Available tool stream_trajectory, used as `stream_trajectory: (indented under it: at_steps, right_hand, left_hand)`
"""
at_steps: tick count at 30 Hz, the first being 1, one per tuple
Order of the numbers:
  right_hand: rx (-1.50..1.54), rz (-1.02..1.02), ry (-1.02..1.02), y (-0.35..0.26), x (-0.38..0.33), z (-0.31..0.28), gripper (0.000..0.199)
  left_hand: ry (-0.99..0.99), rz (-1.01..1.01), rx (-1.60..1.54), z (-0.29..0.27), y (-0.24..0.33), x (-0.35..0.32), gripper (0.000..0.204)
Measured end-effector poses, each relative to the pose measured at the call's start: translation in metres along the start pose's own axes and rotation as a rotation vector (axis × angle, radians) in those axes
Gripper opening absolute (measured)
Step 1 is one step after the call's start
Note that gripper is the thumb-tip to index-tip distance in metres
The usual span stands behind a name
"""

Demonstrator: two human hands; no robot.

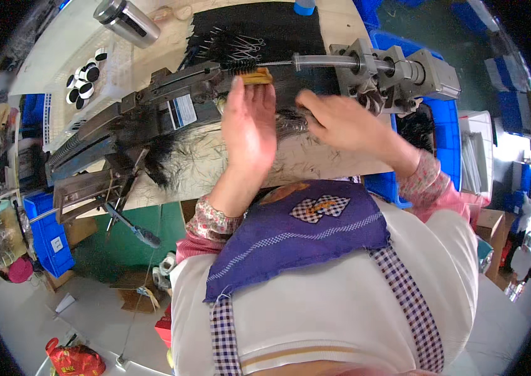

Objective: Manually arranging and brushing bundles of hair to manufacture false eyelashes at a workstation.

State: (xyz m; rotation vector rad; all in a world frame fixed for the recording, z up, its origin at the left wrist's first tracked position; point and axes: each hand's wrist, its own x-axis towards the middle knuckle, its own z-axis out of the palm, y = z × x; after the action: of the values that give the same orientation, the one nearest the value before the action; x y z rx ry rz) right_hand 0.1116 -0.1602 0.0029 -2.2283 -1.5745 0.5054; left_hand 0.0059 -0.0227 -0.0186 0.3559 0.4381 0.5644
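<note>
My left hand point(250, 128) reaches over the bench with its fingers stretched out and held side by side. At its fingertips is a yellow-orange piece point(256, 78); I cannot tell whether it is a pad or a finger covering. Just above it, a black bristle brush point(240, 65) on a metal wire lines up with the machine's round shaft point(325, 61). My right hand point(344, 122) is closed, its thumb and fingers curled together near a bundle of thin wires point(292, 121). Whatever is between those fingertips is hidden.
Several finished wire brushes point(240, 45) lie on a black mat point(281, 25). A white basket point(105, 88) holds black-and-white rolls, beside a steel cup point(126, 22). The motor end point(435, 75) stands at right, blue bins point(447, 141) below it. Loose bristles point(193, 156) litter the near edge.
</note>
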Motion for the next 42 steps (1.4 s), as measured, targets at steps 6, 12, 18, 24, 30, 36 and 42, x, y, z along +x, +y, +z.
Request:
stream_trajectory:
  at_steps: [6, 12, 18, 24, 30, 36, 42]
  right_hand:
    - [-0.026, 0.098, 0.008, 0.043, -0.020, 0.083, 0.026]
    - [0.190, 0.085, -0.058, 0.037, -0.027, 0.091, 0.029]
    - [0.319, 0.117, 0.415, 0.024, -0.038, 0.020, 0.021]
    - [0.684, 0.142, 0.832, 0.027, -0.056, -0.036, 0.011]
    - [0.640, 0.154, 0.467, 0.013, -0.054, -0.052, 0.013]
    - [0.405, -0.487, 0.319, -0.053, 0.012, -0.051, 0.013]
    - [-0.032, -0.380, 0.501, 0.015, 0.040, -0.053, 0.015]
  left_hand:
    - [0.120, -0.098, 0.133, -0.014, -0.030, -0.010, 0.044]
    - [-0.493, -0.195, 0.162, -0.065, 0.059, -0.095, 0.062]
    - [1.228, 0.890, 2.556, -0.208, 0.185, -0.146, 0.078]
    - [1.394, 0.451, 1.982, -0.262, 0.248, -0.190, 0.083]
    - [0.650, 1.015, 1.865, -0.132, 0.126, -0.125, 0.059]
    - [-0.348, 0.280, 1.473, 0.008, 0.062, -0.090, 0.038]
    - [-0.050, 0.293, 1.220, -0.058, 0.076, -0.072, 0.025]
